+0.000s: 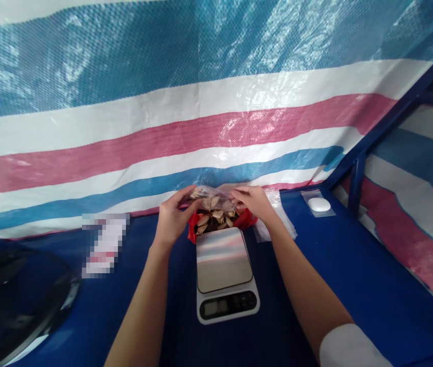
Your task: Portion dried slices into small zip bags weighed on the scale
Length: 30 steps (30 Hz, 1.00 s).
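The dried slices (222,220) lie in an open red bag (247,219) at 12 o'clock of the kitchen scale (227,306), close against its far edge; whether they touch cannot be told. Over them a clear bag (216,195) is stretched between both hands; pale pieces show in or through its film, and which it is cannot be made out. The left hand (174,211), towards 11 o'clock of the scale, has thumb and forefinger bent into a loose curve, a little parted, with the film seemingly caught between their tips. The right hand (253,200), nearly at 1 o'clock, has its fingers drawn closer together on the other side of the film; the pads are partly hidden, so how firm that grip is cannot be told. For good handling, both pinches should stay level and light, pulling gently towards 9 and 3 o'clock so that the film neither folds nor tears. The wrists are best kept off the steel plate (224,262), and the red bag's rim undisturbed, lest slices spill towards 6 o'clock. Loose clear bags (279,221) lie between 1 and 2 o'clock, partly behind the right forearm, and a bagged white object (319,204) lies at 2 o'clock, all on the blue surface (316,270).
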Each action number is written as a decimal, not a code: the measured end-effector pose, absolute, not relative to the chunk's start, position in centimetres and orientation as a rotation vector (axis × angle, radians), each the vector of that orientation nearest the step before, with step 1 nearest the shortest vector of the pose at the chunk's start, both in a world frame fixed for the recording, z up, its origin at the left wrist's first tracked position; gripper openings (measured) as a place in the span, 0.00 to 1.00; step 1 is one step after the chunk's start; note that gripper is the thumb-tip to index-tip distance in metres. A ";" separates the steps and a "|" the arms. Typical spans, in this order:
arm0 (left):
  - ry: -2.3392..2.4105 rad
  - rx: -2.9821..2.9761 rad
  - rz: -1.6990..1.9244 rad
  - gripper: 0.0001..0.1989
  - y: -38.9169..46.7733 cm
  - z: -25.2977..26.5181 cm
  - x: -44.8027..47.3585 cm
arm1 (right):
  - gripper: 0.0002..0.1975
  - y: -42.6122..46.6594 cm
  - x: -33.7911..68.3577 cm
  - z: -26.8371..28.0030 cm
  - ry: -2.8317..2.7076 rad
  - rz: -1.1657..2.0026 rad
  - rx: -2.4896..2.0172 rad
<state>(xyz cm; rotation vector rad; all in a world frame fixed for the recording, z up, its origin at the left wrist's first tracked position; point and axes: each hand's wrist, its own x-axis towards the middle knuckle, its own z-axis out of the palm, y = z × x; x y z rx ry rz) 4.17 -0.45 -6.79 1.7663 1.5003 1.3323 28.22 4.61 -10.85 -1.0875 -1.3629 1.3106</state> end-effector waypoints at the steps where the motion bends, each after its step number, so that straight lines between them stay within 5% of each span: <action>1: 1.505 1.767 1.343 0.27 -0.4 -6.9 4.2 | 0.12 4.6 28.3 -10.9 -1.369 1.310 -1.093; 30: 1.486 1.926 1.411 0.14 -0.7 -5.4 5.4 | 0.14 4.8 29.2 -10.2 -1.325 1.269 -1.139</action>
